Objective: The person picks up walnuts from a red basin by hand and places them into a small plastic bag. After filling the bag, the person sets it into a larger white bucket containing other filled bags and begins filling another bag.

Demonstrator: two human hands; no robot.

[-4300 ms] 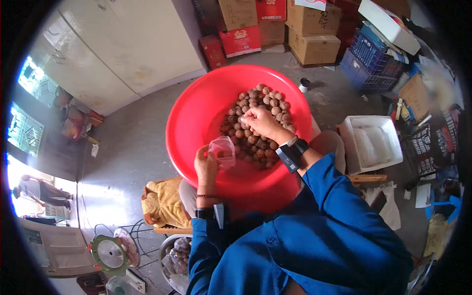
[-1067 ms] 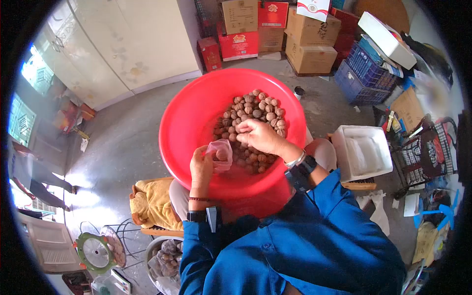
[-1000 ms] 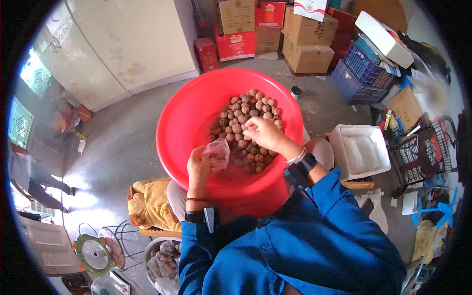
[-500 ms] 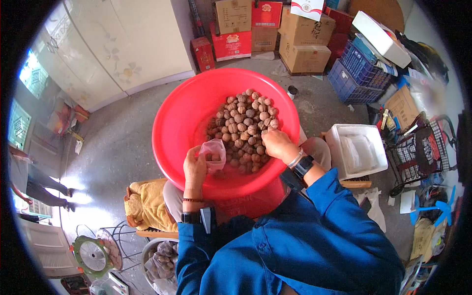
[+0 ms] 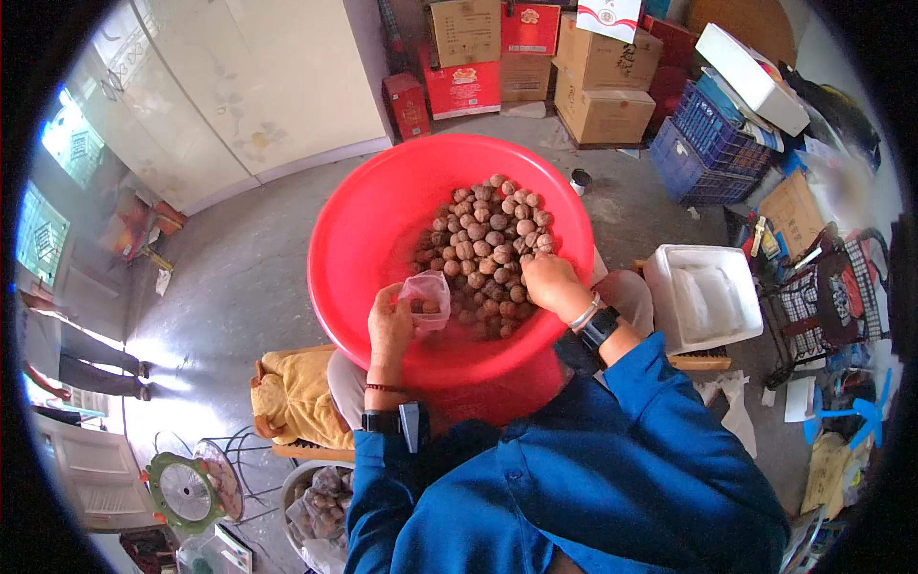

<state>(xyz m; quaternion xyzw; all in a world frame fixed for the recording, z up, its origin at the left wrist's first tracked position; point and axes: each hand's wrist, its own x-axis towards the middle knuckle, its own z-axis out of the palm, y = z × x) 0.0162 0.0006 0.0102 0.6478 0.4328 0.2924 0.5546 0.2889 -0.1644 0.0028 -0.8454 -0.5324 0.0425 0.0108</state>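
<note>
A big red plastic basin [image 5: 368, 225] rests on my lap with a heap of walnuts [image 5: 488, 244] in its right half. My left hand [image 5: 390, 325] holds a small clear plastic bag [image 5: 426, 298] open at the basin's near inner wall; a few walnuts show inside it. My right hand [image 5: 550, 280] lies palm down on the near right edge of the heap, fingers curled over walnuts; what it grips is hidden. Both wrists carry dark bands, and my sleeves are blue.
A white foam box [image 5: 706, 295] stands at my right. Cardboard and red cartons [image 5: 535, 57] and blue crates [image 5: 708, 129] line the back wall. A yellow cushioned stool [image 5: 292, 397], a bowl of bagged walnuts [image 5: 316, 502] and a small green fan [image 5: 186, 488] sit at my left. A person's legs [image 5: 81, 364] show far left.
My right hand has drawn back from the middle of the heap to its near right edge. The left hand and bag have stayed put.
</note>
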